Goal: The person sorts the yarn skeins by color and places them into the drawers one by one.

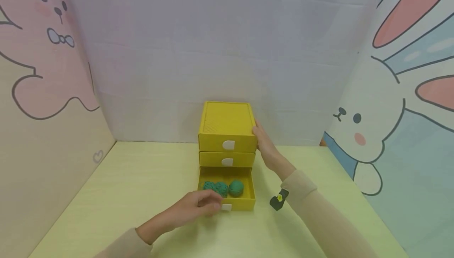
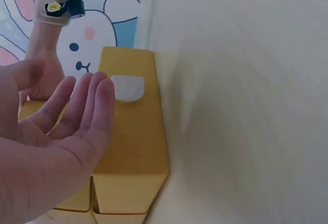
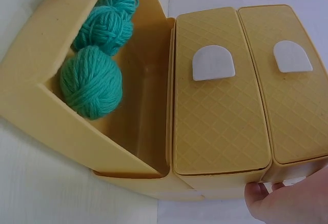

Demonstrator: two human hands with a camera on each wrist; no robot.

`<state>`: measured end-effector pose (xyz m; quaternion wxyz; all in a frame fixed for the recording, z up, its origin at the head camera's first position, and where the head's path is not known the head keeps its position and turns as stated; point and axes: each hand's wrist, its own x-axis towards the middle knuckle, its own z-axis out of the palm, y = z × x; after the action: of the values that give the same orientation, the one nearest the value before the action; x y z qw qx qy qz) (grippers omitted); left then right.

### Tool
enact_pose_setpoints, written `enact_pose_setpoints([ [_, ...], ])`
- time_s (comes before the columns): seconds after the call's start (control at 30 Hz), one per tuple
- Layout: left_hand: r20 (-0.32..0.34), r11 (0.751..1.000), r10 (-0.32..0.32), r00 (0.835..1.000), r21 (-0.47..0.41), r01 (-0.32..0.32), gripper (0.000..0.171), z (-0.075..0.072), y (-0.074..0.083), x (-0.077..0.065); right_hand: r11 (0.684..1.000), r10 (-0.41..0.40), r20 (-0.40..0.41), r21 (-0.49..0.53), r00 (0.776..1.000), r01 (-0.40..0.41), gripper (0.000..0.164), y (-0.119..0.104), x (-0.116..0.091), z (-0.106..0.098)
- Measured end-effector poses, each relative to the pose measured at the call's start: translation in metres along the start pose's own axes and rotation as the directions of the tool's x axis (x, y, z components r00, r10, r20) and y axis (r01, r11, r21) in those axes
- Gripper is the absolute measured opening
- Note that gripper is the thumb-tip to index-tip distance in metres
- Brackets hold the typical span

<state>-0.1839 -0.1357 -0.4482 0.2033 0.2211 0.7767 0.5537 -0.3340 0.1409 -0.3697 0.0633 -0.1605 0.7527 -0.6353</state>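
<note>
A small yellow drawer cabinet [image 1: 228,118] stands on the table with its bottom drawer [image 1: 244,204] pulled out. Inside lie green balls of yarn [image 3: 91,82], three in all, gathered toward the drawer's front. My left hand [image 1: 193,207] hovers at the drawer's front left, fingers loosely extended beside the white pull tab [image 2: 128,88] and nothing in its grasp. Against the cabinet's right side rests my right hand [image 1: 268,149], its thumb near the top front corner. The upper two drawers, each with a white tab [image 3: 213,63], are closed.
A pale table [image 1: 142,183] extends on both sides of the cabinet. Behind it hangs a white cloth backdrop [image 1: 227,45]. Side panels carry a pink cartoon animal [image 1: 46,64] at left and a white rabbit [image 1: 369,131] at right. A dark wrist device [image 1: 279,199] is on the right sleeve.
</note>
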Motion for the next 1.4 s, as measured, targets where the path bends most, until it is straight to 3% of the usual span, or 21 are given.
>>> enact_pose_setpoints([
  [0.1, 0.042, 0.987, -0.058, 0.997, -0.150, 0.064, 0.042, 0.004, -0.011, -0.002, 1.000, 0.003, -0.005, 0.003, 1.000, -0.003, 0.064, 0.000, 0.001, 0.000],
  [0.23, 0.069, 0.952, -0.110, 0.992, -0.278, 0.125, 0.047, 0.009, -0.021, -0.001, 1.000, -0.002, -0.004, 0.004, 1.000, 0.002, 0.063, 0.000, 0.002, 0.001],
  [0.47, 0.094, 0.900, -0.188, 0.978, -0.382, 0.209, 0.051, 0.017, -0.028, 0.002, 1.000, -0.010, -0.005, 0.004, 1.000, 0.010, 0.062, 0.000, 0.002, 0.000],
  [0.77, 0.158, 0.804, -0.287, 0.945, -0.497, 0.327, 0.063, 0.022, -0.031, 0.008, 1.000, -0.013, -0.008, 0.010, 1.000, 0.013, 0.062, 0.002, 0.003, 0.001],
  [1.0, 0.211, 0.738, -0.274, 0.938, -0.580, 0.346, 0.068, 0.023, -0.031, 0.015, 1.000, -0.009, -0.016, 0.002, 1.000, 0.009, 0.062, 0.003, 0.003, 0.000],
  [1.23, 0.250, 0.635, -0.245, 0.937, -0.688, 0.350, 0.070, 0.029, -0.033, 0.021, 1.000, -0.008, -0.018, 0.008, 1.000, 0.008, 0.062, 0.003, 0.002, 0.000],
  [1.4, 0.223, 0.605, -0.266, 0.938, -0.719, 0.342, 0.069, 0.035, -0.034, 0.027, 1.000, -0.001, -0.014, 0.003, 1.000, 0.001, 0.063, 0.004, 0.000, -0.001],
])
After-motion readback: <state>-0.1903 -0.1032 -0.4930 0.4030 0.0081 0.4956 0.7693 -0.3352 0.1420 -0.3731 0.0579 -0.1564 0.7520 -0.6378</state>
